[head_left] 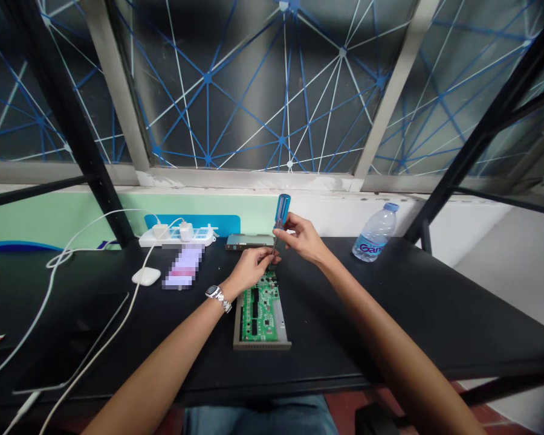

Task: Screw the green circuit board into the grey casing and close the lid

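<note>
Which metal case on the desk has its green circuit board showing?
The open case below the hands; the flat one farther back shows no board.

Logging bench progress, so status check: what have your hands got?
Right hand: blue-handled screwdriver. Left hand: by its shaft, above green circuit board in metal case. Power strip behind, not blocking.

Two hands: left hand [250, 270], right hand [301, 238]. One screwdriver [281, 211], one circuit board [260, 311], one water bottle [375, 234], one power strip [176, 238], two chargers [187, 231], one phone [184, 267], one watch [214, 292], one earbud case [145, 276].
</note>
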A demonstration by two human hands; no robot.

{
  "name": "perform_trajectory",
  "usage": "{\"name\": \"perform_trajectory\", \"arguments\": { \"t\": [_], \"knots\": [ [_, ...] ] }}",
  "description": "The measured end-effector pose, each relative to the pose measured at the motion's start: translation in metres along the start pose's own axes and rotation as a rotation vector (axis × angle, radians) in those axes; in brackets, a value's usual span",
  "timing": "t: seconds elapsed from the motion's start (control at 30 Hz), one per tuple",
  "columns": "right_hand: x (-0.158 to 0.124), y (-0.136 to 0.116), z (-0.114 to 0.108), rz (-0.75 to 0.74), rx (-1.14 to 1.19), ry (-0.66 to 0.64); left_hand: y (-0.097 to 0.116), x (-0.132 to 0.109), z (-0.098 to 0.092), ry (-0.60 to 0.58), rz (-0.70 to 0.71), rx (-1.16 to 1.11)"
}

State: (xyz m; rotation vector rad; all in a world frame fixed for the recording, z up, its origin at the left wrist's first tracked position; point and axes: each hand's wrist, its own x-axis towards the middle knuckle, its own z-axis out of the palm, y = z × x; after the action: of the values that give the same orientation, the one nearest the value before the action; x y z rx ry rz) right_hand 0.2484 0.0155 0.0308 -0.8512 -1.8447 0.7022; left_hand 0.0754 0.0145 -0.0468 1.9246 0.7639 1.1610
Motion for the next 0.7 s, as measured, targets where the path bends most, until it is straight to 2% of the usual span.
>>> {"name": "perform_trajectory", "arguments": {
  "t": [0.17, 0.33, 0.43, 0.5, 0.6, 0.7],
  "knots": [
    [0.003, 0.001, 0.003, -0.033, 0.037, 0.046, -0.004, 0.0, 0.0, -0.012, 0.018, 0.009],
    [0.002, -0.001, 0.014, -0.089, -0.13, 0.239, -0.002, 0.0, 0.0, 0.009, 0.029, 0.055],
    [-0.001, -0.003, 0.023, -0.037, -0.223, 0.364, 0.002, -0.001, 0.0, 0.022, 0.047, 0.089],
    [-0.002, -0.005, 0.027, 0.003, -0.244, 0.401, 0.004, -0.001, 0.0, 0.026, 0.056, 0.112],
    [-0.002, -0.007, 0.021, -0.005, -0.196, 0.311, 0.004, -0.002, 0.0, 0.027, 0.059, 0.119],
    [0.0, -0.01, 0.004, -0.022, -0.09, 0.073, 0.002, -0.003, 0.0, 0.022, 0.057, 0.099]
  ]
}}
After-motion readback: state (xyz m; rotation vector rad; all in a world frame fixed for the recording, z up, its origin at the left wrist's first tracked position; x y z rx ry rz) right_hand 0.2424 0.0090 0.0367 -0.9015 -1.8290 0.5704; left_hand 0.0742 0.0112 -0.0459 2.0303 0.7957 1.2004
